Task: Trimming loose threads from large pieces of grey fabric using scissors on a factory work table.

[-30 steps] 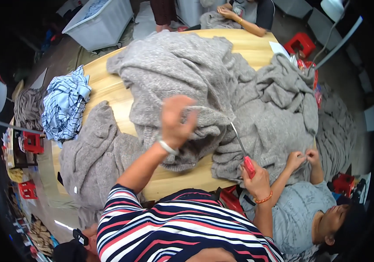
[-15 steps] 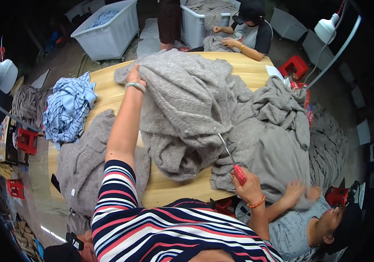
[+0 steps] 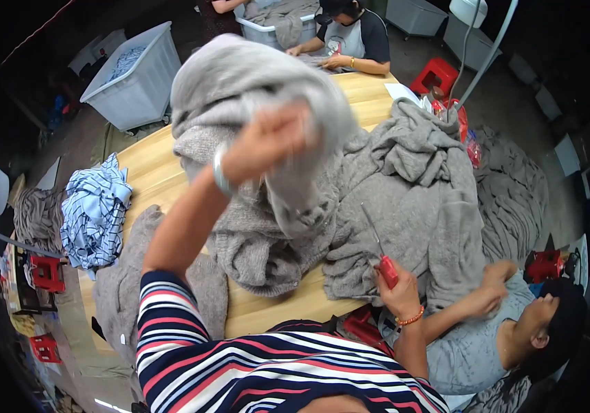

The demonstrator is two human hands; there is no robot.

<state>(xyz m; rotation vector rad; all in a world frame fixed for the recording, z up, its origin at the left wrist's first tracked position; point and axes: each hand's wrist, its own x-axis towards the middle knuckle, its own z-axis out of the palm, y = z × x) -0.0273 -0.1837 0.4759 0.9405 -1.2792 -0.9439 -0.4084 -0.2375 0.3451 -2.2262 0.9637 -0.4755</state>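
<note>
My left hand (image 3: pixel 267 141) grip clenched on grey knit garment (image 3: pixel 253 89), lifted above table (image 3: pixel 150 172). Right hand (image 3: pixel 398 292) grip holds red-handled tool (image 3: pixel 385 265) (thin metal shaft) at garment edge. Work seems midway; grey pile (image 3: pixel 419 186) remains.

Your grey knitted garment (image 3: pixel 267 138) is lifted high above the wooden table (image 3: pixel 150 172), bunched over your raised fist, its lower folds trailing onto the heap at the table's middle. Your red-handled tool (image 3: pixel 383 256), with its thin metal shaft, points up-left at the table's near edge.
</note>
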